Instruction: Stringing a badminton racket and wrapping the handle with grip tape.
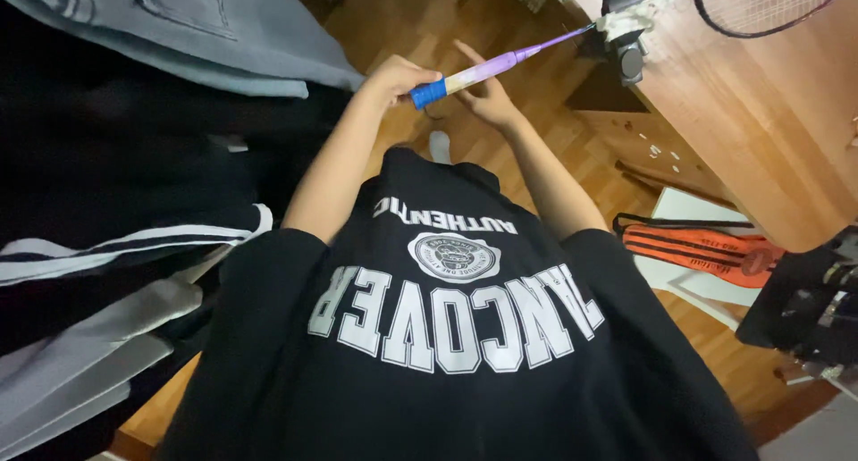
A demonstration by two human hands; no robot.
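A person's left hand (398, 75) clenches the blue end of a racket handle (478, 72); the right hand (487, 90) supports it, fingers spread. The clamped racket (760, 1) on the tabletop (760, 113) might twist loose if pulled.

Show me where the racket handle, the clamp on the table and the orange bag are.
Racket handle (474, 74), head view, on the purple grip between the hands.
Clamp (628, 34), head view, on its dark body at the table edge.
Orange bag (697, 248), head view, on its striped side.
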